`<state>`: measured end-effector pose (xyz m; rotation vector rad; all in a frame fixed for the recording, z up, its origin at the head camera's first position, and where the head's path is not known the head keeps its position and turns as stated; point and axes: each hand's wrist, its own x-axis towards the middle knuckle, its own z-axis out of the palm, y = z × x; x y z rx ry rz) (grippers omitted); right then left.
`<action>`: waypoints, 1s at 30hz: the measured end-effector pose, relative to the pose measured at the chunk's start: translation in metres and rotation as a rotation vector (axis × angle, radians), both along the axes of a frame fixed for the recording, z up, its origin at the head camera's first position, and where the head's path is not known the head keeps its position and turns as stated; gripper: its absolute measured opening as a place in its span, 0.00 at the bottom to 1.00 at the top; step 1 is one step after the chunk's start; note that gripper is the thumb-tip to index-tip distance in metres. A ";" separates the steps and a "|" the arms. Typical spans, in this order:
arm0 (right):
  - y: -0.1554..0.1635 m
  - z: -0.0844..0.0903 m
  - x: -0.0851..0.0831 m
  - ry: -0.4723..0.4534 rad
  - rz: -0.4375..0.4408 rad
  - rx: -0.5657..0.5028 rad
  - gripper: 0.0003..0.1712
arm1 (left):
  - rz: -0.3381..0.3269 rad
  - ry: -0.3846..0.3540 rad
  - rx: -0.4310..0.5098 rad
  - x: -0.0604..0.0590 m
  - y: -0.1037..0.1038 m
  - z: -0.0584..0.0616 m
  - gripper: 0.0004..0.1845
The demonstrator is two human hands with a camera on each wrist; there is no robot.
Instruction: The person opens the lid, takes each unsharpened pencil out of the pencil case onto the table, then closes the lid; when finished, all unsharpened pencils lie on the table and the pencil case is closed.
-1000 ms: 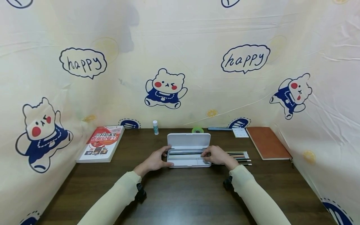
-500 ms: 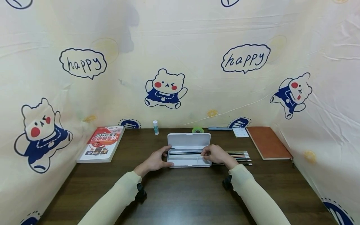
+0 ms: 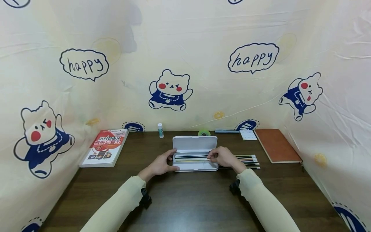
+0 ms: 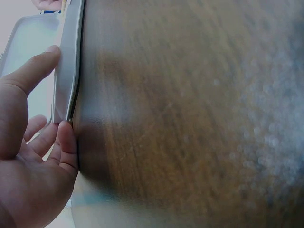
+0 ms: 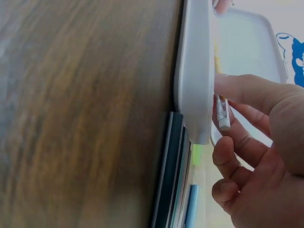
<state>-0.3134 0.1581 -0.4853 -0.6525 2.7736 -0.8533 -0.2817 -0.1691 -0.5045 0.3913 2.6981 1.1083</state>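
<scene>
A white pencil case [image 3: 192, 167] stands on the table with its lid [image 3: 195, 143] raised at the back. Several pencils [image 3: 189, 157] lie lengthwise inside it. My left hand [image 3: 158, 165] grips the case's left end; its thumb touches the front rim in the left wrist view. Over the right end, my right hand [image 3: 224, 157] pinches a pencil [image 5: 223, 114] between thumb and fingers. That pencil's white eraser and metal band stick out from the fingers. Right of the case lie several more pencils [image 3: 250, 160], partly hidden by the right hand.
A red-and-white book [image 3: 105, 146] lies at left. Along the back are a glue stick [image 3: 160, 130], green tape [image 3: 204, 132], a blue stick-like object [image 3: 226, 131] and a pale card [image 3: 248, 135]. A brown notebook [image 3: 276, 146] lies at right.
A light yellowish pencil now shows in the case in front of the dark ones. My right hand has shifted only slightly; the left hand keeps its hold on the case.
</scene>
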 end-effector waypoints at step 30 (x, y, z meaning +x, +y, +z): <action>0.100 0.018 0.023 0.083 -0.064 -0.033 0.03 | -0.005 -0.002 -0.012 -0.002 -0.001 -0.001 0.48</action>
